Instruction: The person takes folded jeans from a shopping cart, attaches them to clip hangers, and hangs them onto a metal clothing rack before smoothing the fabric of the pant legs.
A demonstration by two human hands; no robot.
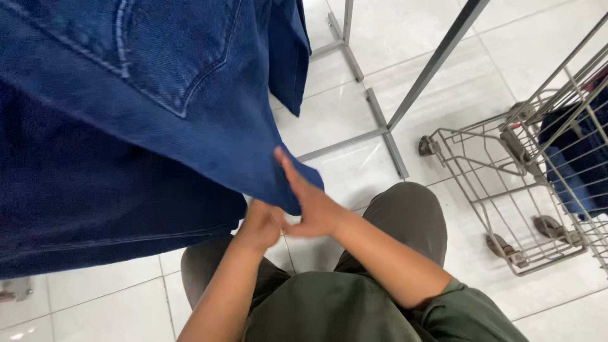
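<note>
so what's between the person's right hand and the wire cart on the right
In the head view, between the right hand and the wire cart lie the person's olive-trousered knee and bare white floor tile; nothing else stands there.

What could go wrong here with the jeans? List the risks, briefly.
1. The blue jeans are held only at one lower corner by the left hand and right hand; the corner could slip out of that hold.
2. The wire cart stands close on the right, so loose cloth might snag on it.
3. The metal rack frame lies underfoot, a possible trip.
</note>
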